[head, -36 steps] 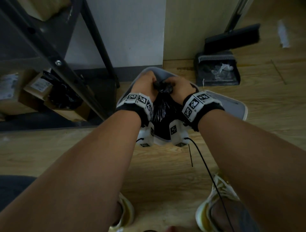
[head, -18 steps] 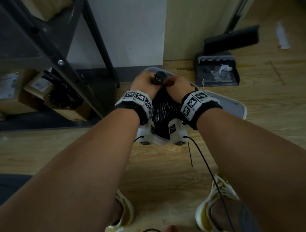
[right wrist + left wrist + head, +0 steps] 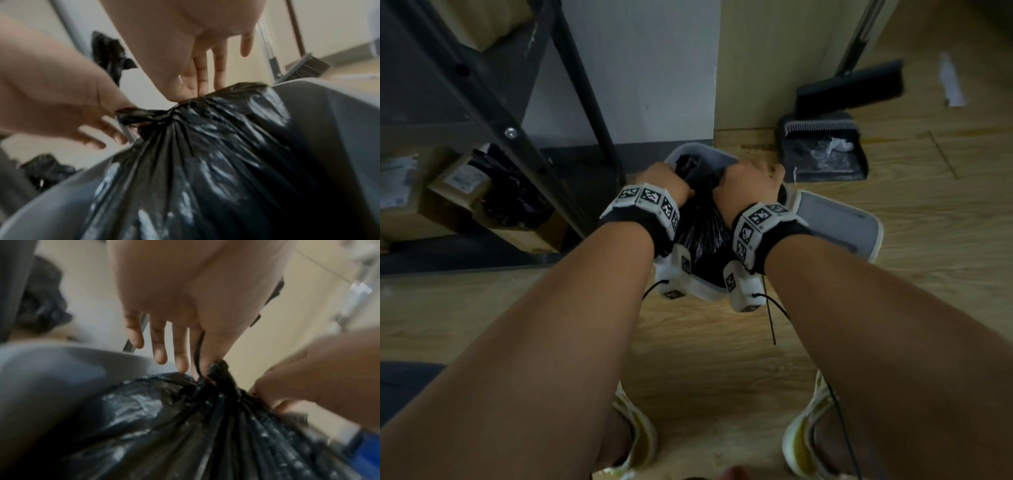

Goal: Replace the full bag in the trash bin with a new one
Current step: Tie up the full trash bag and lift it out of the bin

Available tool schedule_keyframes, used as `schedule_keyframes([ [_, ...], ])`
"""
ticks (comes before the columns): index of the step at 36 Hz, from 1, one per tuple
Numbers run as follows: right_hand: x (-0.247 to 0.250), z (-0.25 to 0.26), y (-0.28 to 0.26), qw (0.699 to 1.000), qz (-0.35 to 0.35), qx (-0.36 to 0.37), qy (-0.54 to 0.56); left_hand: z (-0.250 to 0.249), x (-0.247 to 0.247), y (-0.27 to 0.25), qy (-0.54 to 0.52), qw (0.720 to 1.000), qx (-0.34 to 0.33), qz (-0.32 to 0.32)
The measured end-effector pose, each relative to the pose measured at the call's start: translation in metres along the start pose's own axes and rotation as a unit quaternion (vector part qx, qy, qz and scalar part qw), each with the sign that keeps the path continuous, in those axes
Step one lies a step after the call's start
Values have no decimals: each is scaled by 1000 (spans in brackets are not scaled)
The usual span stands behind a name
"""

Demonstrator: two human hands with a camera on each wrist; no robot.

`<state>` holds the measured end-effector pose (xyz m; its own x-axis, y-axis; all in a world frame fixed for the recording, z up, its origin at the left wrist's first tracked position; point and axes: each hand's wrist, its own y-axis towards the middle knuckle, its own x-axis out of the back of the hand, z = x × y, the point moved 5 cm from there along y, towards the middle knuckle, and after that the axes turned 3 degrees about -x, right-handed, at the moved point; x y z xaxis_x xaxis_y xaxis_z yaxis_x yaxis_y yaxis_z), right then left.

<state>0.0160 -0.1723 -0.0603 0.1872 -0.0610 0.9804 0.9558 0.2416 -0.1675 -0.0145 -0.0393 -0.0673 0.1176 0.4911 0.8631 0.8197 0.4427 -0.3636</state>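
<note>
A full black trash bag sits in a pale grey bin on the wooden floor. Both hands are at its gathered neck. My left hand pinches the twisted end between thumb and forefinger, the other fingers straight; a loose black flap sticks up past it. My right hand pinches the bag's top from the other side with its remaining fingers extended. The twisted strand runs from the neck to the left hand. The bag's contents are hidden.
The bin's lid hangs open to the right. A dustpan and broom stand by the wall behind. A dark metal shelf frame with cardboard boxes and black bags stands left. My shoes are near the bin.
The two hands have drawn apart, left going left and right going right, pulling the bag's twisted ends. The loose black flap now stands up beside the left hand.
</note>
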Motion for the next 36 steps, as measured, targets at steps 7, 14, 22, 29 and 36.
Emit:
schedule_keyframes([
  [7,1,-2,-3,1000,-4,-2,23,13,-10,-2,15,999,-12,38],
  [14,7,-10,-1,995,-13,11,101,23,-14,-8,11,999,-31,42],
  [22,2,-15,-12,996,16,45,75,74,-2,-15,-29,986,158,-51],
  [29,-10,-6,-17,995,23,84,-53,43,-35,-16,109,992,-60,23],
  [36,-4,-4,-18,995,19,78,-58,41,-36,-23,83,994,-63,-20],
])
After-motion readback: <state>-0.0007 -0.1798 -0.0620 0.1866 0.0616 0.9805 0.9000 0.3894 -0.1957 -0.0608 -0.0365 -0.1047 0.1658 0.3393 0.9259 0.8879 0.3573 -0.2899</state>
